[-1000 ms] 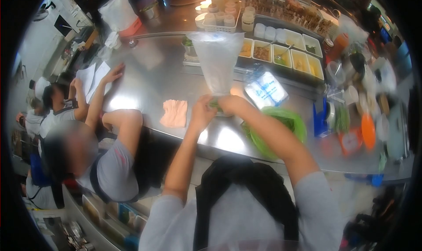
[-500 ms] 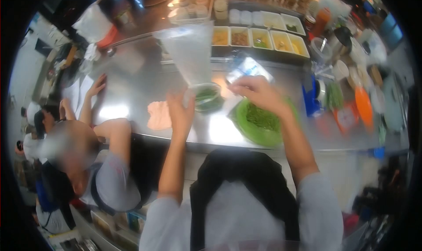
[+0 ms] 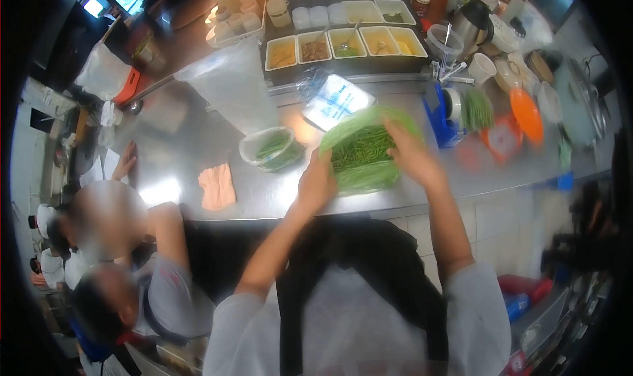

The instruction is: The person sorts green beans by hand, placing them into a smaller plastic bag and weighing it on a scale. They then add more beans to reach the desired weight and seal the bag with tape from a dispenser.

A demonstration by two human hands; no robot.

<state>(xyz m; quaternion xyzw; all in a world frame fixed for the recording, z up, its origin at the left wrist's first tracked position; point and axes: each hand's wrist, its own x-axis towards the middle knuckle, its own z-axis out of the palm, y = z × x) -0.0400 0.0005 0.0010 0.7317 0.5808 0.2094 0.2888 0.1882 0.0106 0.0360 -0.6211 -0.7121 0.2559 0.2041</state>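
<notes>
A green plastic bag point(image 3: 366, 183) lies spread around a heap of thin cut green stalks point(image 3: 359, 148) on the steel counter. My left hand point(image 3: 318, 181) is closed on its left edge. On the right edge my right hand point(image 3: 415, 155) grips the plastic, its thumb toward the stalks. Left of the bag stands a round tub point(image 3: 271, 150) lined with clear plastic, with more green stalks inside. Behind that tub lies a large clear plastic bag point(image 3: 231, 83). A white packet with blue print point(image 3: 339, 102) rests just beyond the green bag.
A folded pink cloth point(image 3: 216, 187) lies near the front edge. White food trays point(image 3: 313, 46) line the back. To the right are a blue tape dispenser point(image 3: 440, 115), a red scale point(image 3: 502, 137) and bundled greens point(image 3: 476, 109). A co-worker's hand point(image 3: 125, 162) rests at the left.
My left hand has gone from beside the tub to the green bag's left edge. My right hand has moved from above the stalks onto its right edge. The view has shifted.
</notes>
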